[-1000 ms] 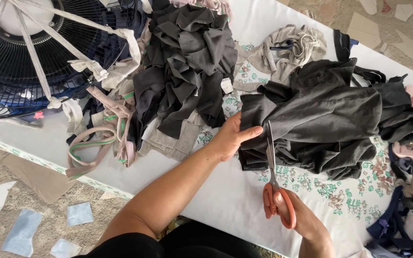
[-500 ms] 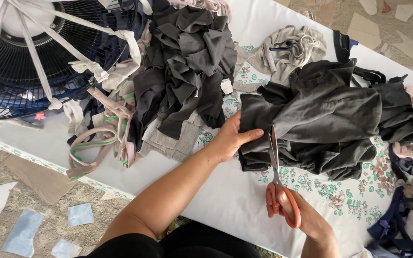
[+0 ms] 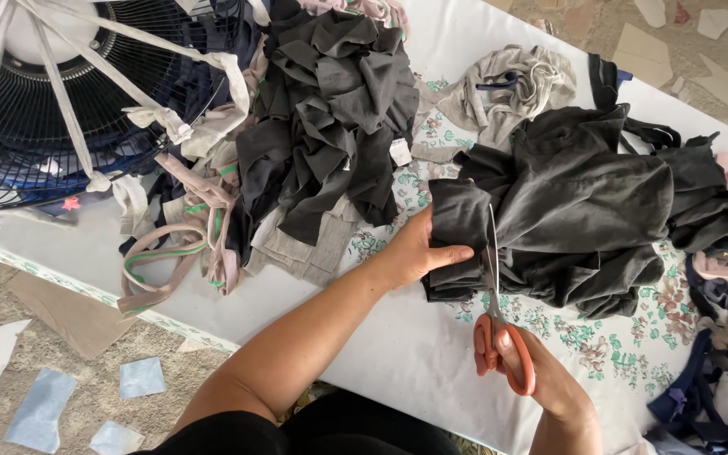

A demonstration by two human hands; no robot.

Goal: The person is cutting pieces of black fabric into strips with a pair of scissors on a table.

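The left hand point(image 3: 419, 253) grips a folded wad of dark grey cloth point(image 3: 583, 211), thumb laid across the near face of the fold and fingers tucked behind it, so the hand is closed on the fabric. The right hand point(image 3: 541, 375) sits nearer the body, below and to the right of the left, its fingers threaded through the orange loops of a pair of scissors point(image 3: 499, 320). The scissors' long axis runs almost straight away from the right hand, up toward the cloth, and the blades lie just beside the left thumb tip, on its right side, with the fold pinched immediately to the left of the blade line. The blades look nearly together where they meet the fabric, though how far they are parted is hard to tell. The bulk of the grey cloth spreads away to the right of both hands over the floral table cover point(image 3: 398, 354). Left of the left forearm lies another heap of dark scraps point(image 3: 330, 126), and beyond that a fan point(image 3: 61, 126) draped with strips.
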